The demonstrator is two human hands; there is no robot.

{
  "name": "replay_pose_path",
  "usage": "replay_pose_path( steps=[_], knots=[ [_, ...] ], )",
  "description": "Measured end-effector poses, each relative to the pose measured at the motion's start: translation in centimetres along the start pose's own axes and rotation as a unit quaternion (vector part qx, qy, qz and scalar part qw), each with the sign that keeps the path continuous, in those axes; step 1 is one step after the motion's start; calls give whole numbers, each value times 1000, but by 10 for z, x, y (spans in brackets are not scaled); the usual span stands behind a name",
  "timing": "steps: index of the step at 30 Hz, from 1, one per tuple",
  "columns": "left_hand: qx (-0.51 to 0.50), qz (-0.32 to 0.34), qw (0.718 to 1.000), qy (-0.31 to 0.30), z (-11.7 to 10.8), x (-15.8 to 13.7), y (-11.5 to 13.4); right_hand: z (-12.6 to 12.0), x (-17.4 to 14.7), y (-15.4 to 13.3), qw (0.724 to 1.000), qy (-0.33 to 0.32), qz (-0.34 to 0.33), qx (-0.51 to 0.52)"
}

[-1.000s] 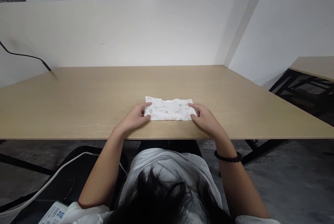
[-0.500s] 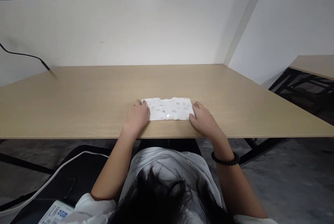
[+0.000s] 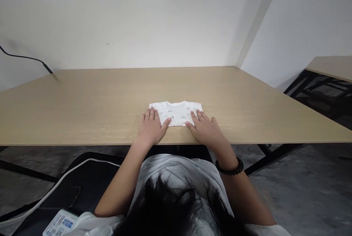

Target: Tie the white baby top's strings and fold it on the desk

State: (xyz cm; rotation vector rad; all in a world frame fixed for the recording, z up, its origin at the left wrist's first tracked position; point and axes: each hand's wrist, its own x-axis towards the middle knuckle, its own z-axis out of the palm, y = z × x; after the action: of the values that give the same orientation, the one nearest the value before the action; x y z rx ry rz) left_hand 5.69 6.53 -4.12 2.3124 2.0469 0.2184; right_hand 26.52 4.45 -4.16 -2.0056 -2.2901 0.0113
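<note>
A small white garment (image 3: 177, 113) with a scattered print lies folded into a flat, wide strip near the front edge of the table. Its neckline curve faces the far side. My left hand (image 3: 151, 127) rests flat on its left end, fingers pointing away and the thumb spread toward the middle. On the right end lies my right hand (image 3: 206, 127), palm down with the fingers stretched and the thumb pointing inward. Both hands press on the cloth without gripping it. The cloth beneath the palms and fingers is hidden.
The wooden table (image 3: 110, 96) reaches back to a white wall (image 3: 154, 30). A black cable (image 3: 30, 58) hangs at the left. Beside my left arm are a black chair (image 3: 82, 177), a white cord (image 3: 63, 179) and a labelled white box (image 3: 60, 223). Another table (image 3: 334, 67) stands at far right.
Both hands have gone from holding the garment's side edges to lying flat on top of it, each shifted inward. The button that showed at the front edge is no longer visible.
</note>
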Motion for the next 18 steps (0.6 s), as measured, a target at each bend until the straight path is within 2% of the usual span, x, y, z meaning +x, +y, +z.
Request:
replay_pose_path(
  steps=[2,4,6,8,11,18],
  knots=[
    [-1,-2,1000,28,1,-1,3,-8,1,-4,1000,-1,-9,8],
    [-10,38,998,51,3,0,10,-14,7,-12,999,16,-42,23],
    [-24,86,995,43,5,2,16,-16,15,-22,996,41,-75,35],
    [-37,103,994,10,6,5,22,-11,24,-29,994,49,-81,44],
    [-42,86,995,-26,6,8,24,2,33,-33,997,23,-46,48],
    [-3,13,1000,-20,1,6,14,14,32,-23,999,8,19,31]
  ],
)
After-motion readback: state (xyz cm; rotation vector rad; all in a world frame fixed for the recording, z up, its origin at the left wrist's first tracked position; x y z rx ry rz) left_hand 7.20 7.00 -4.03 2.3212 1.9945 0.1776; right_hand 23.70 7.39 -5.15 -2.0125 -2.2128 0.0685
